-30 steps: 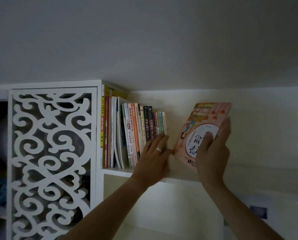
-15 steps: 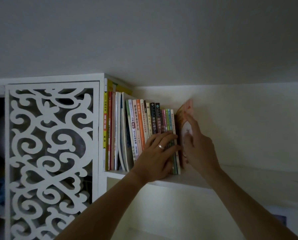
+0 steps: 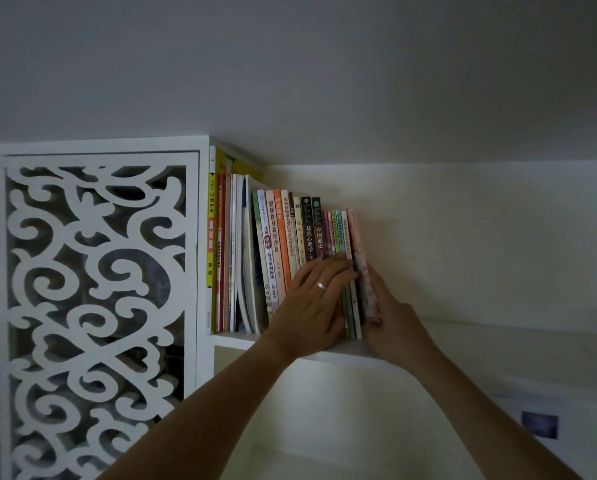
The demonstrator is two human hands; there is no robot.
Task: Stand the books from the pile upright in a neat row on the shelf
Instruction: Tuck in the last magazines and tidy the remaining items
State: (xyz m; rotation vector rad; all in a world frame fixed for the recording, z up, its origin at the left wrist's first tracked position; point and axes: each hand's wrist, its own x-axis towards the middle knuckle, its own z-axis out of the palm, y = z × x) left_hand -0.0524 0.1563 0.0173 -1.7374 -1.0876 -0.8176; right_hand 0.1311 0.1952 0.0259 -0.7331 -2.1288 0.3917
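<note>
A dim room seen from below, looking up at a high white shelf [image 3: 497, 332] under a pale ceiling; to the left stands a white cabinet door [image 3: 96, 306] cut through with a swirling scroll pattern, dark behind the openings; low on the wall at the right hangs a small dark picture [image 3: 539, 424], too blurred to read. On the shelf a row of books [image 3: 279, 258] stands upright against the cabinet's side, tall yellow and red spines at the left, shorter ones toward the right; one pale book in the middle bows outward. At the right end of the row stands a pink book [image 3: 359, 261], leaning slightly against its neighbours. The left hand [image 3: 316, 299], wearing a ring [image 3: 321, 285], lies flat with straight fingers across the spines beside it, covering their lower parts. The right hand [image 3: 390, 317] presses against the pink book's outer cover from the right; its fingers are mostly hidden behind the book, so whether they curl around it cannot be told.
</note>
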